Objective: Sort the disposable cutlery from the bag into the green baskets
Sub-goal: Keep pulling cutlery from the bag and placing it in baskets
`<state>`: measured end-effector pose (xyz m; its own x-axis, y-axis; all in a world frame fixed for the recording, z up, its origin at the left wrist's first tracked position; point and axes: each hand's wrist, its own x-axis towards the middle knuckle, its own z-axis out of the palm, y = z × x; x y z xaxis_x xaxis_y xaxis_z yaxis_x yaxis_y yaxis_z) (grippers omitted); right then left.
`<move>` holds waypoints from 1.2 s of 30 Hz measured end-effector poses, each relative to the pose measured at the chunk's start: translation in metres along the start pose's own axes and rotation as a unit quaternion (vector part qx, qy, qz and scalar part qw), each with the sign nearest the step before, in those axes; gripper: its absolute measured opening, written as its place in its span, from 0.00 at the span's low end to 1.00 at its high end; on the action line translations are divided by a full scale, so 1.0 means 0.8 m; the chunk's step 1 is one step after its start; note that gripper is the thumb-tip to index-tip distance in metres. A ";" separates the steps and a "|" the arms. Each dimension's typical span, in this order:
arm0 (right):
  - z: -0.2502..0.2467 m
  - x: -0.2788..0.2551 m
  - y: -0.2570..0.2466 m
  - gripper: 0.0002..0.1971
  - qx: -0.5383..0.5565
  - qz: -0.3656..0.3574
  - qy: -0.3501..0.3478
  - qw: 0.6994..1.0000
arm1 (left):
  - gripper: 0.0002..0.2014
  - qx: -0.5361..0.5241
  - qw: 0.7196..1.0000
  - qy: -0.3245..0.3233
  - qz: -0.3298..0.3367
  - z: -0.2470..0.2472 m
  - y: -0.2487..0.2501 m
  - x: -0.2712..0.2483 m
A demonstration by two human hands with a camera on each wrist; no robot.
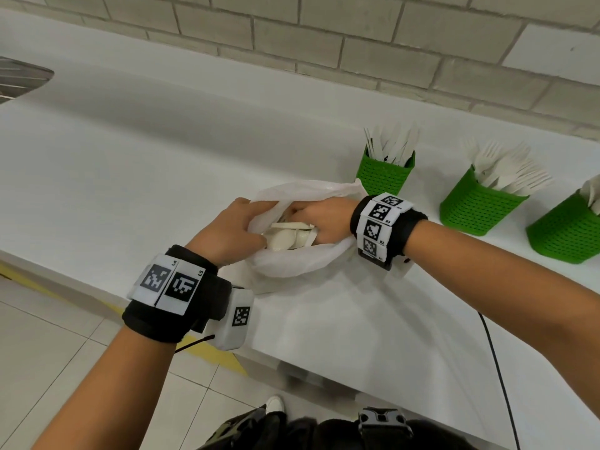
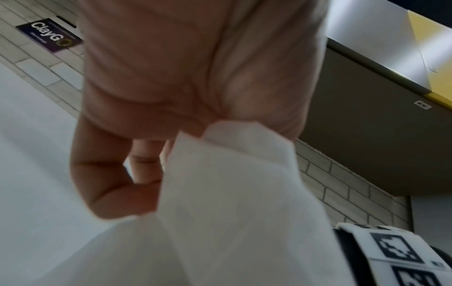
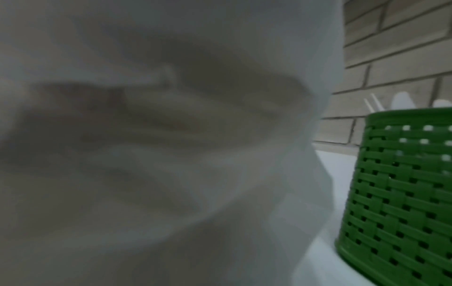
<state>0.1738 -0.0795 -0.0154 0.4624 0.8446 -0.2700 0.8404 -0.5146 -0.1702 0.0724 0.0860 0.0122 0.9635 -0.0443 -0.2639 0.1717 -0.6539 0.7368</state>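
While both hands work at the bag, here's the layout:
Bag: white plastic, lying on the white desk near its front edge, mouth held wide.
L hand: fingers curled round the bag's left rim, pinching the plastic; wrist view shows the film bunched in the grip.
R hand: plunged into the bag mouth among the cutlery; fingers hidden by plastic, can't tell if they're spread or pinching.
Cutlery: white spoon bowl and flat handles visible inside the bag, btwn the two hands.
Baskets: three green ones in a row to the right. Nearest just beside the bag, w/ knives; middle w/ forks; far-right cut off by the frame.
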 end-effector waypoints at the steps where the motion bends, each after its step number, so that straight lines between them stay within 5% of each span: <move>1: -0.002 0.000 0.003 0.22 0.016 0.019 -0.010 1.000 | 0.31 0.004 1.000 -0.001 0.002 0.001 0.001 -0.001; 8: -0.017 -0.009 0.005 0.21 0.108 0.082 -0.029 0.990 | 0.33 0.004 1.000 -0.015 -0.022 0.000 0.006 0.002; 16: -0.017 -0.020 -0.002 0.24 0.083 0.043 -0.003 0.996 | 0.32 -0.056 0.998 0.000 -0.037 -0.009 0.007 0.003; 22: -0.015 -0.022 0.002 0.12 0.106 0.027 0.027 0.994 | 0.28 -0.098 0.994 -0.012 -0.042 -0.014 -0.003 0.001; 31: -0.021 -0.024 0.001 0.10 0.137 0.058 0.047 0.988 | 0.33 -0.026 0.996 -0.081 0.028 -0.020 -0.002 -0.010; 36: -0.027 -0.029 -0.011 0.06 0.225 0.044 0.062 0.971 | 0.25 -0.056 0.997 -0.041 0.035 -0.018 -0.005 -0.001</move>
<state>0.1621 -0.0913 0.0130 0.5806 0.7913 -0.1917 0.5998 -0.5749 -0.5566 0.0741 0.0995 0.0189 0.9547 -0.1517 -0.2560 0.1306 -0.5596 0.8184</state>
